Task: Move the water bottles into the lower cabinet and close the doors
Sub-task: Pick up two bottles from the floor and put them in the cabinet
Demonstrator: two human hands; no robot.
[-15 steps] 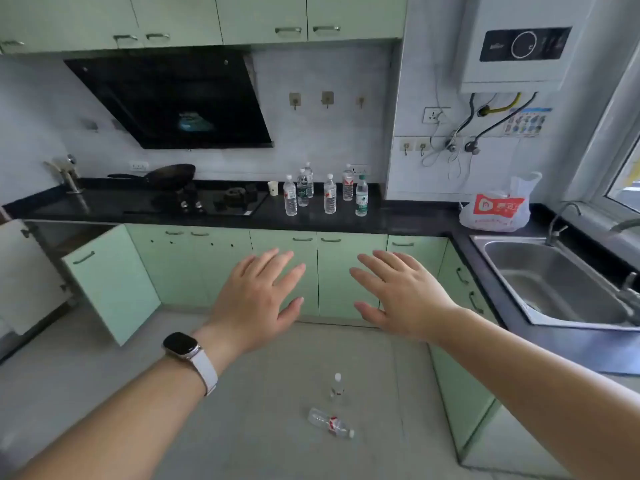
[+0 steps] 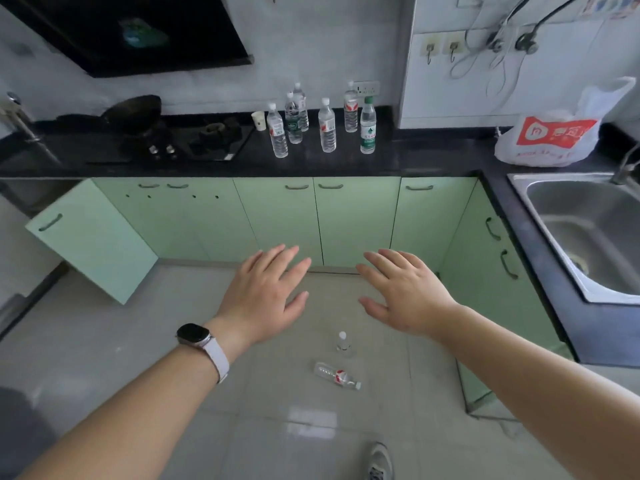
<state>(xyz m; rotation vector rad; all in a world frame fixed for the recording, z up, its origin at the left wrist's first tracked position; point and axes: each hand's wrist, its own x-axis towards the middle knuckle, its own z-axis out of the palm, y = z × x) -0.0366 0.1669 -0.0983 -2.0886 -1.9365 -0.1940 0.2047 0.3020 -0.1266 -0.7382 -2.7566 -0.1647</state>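
Several clear water bottles (image 2: 327, 125) stand grouped on the black countertop (image 2: 415, 157). On the floor one small bottle (image 2: 342, 342) stands upright, and another bottle (image 2: 336, 375) with a red label lies on its side just in front of it. My left hand (image 2: 266, 294) and my right hand (image 2: 403, 291) are both held out flat in the air with fingers spread, above the floor and holding nothing. The pale green lower cabinet doors (image 2: 317, 220) ahead are closed. One lower door (image 2: 91, 237) at the far left stands open.
A hob with a dark wok (image 2: 133, 110) is on the counter at left. A white plastic bag (image 2: 550, 133) sits by the steel sink (image 2: 588, 220) at right. A paper cup (image 2: 258, 120) stands beside the bottles. My shoe (image 2: 379, 462) shows at the bottom.
The view has tilted downward and come closer to the cabinets. Both hands stay spread flat and empty, now lower against the cabinet bases.
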